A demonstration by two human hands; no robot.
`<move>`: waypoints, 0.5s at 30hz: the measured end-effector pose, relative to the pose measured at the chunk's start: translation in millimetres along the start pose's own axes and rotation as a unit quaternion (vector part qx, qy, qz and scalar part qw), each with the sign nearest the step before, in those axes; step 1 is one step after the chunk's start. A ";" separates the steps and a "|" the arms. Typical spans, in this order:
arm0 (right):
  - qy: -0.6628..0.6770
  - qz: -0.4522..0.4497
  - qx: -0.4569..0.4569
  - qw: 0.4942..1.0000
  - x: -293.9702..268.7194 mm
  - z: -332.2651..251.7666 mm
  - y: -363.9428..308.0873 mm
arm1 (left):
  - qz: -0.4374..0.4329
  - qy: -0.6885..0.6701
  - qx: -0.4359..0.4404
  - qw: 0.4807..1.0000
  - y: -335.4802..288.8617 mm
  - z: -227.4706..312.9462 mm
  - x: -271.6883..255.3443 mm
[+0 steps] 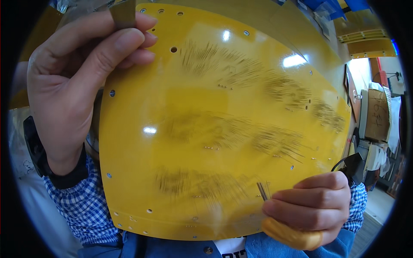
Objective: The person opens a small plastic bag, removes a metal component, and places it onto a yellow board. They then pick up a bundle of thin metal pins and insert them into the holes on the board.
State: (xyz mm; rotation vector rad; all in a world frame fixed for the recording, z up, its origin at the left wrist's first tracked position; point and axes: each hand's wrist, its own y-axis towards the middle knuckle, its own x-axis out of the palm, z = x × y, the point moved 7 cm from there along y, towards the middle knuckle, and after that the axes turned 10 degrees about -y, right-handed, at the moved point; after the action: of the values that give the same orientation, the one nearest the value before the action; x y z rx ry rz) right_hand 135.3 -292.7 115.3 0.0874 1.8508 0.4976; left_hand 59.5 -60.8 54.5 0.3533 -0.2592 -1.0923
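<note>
A large glossy yellow panel (133,172) fills the middle, with groups of fine dark needles (206,60) standing on it. At its upper left, my left hand (81,73) is closed, thumb against fingers, on a flat dull-metallic strip (123,15); the strip's upper part runs out of view. Over the panel's lower right corner, my right hand (312,204) is closed on a small bundle of thin needles (261,191) whose ends stick out past the thumb side. A yellow covering wraps one of its lower fingers. How many needles it holds cannot be made out.
Screws and holes (174,50) line the panel's border. Clear plastic sheeting (32,155) lies at the left. To the right stand a cardboard box (377,115) and pale items stacked around it. A yellow ribbed piece (363,36) and blue objects sit at the far right.
</note>
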 end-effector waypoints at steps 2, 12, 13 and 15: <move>-0.016 -0.042 -0.034 0.998 5.9 -4.0 0.7 | -0.010 0.012 0.005 1.000 1.6 0.5 1.0; -0.118 0.006 -0.089 0.989 11.2 -13.1 -4.1 | 0.003 -0.007 -0.006 1.000 -0.3 -0.5 0.1; -0.117 0.006 -0.090 0.989 10.4 -13.6 -3.6 | 0.004 -0.018 -0.005 1.000 -0.2 0.1 0.3; -0.132 -0.016 -0.071 0.989 10.8 -11.7 -2.0 | 0.007 -0.006 -0.023 1.000 -5.0 1.8 -5.1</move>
State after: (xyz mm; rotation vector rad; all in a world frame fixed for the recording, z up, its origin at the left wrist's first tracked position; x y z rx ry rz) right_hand 121.2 -294.6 107.8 0.0255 1.5522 0.5653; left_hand 52.5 -58.6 54.0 0.3043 -0.2469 -1.0842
